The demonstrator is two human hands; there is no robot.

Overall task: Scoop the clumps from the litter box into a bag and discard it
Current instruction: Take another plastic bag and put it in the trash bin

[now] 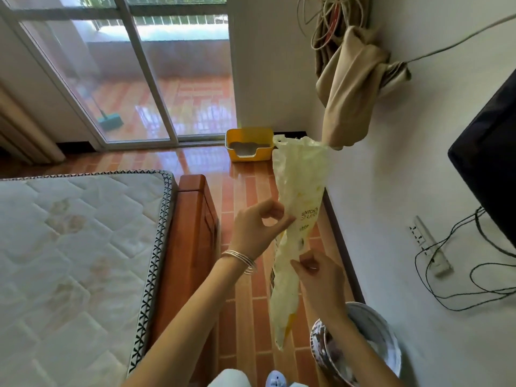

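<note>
Head cam: left hand (259,227) and right hand (318,272) both pinch the crumpled bag (300,185), well apart from the litter box (249,148). I'd shake the bag's mouth open before scooping.

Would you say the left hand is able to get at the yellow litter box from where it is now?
Probably not yet: the litter box sits well ahead on the floor by the wall, and the left hand is pinching the bag.
</note>
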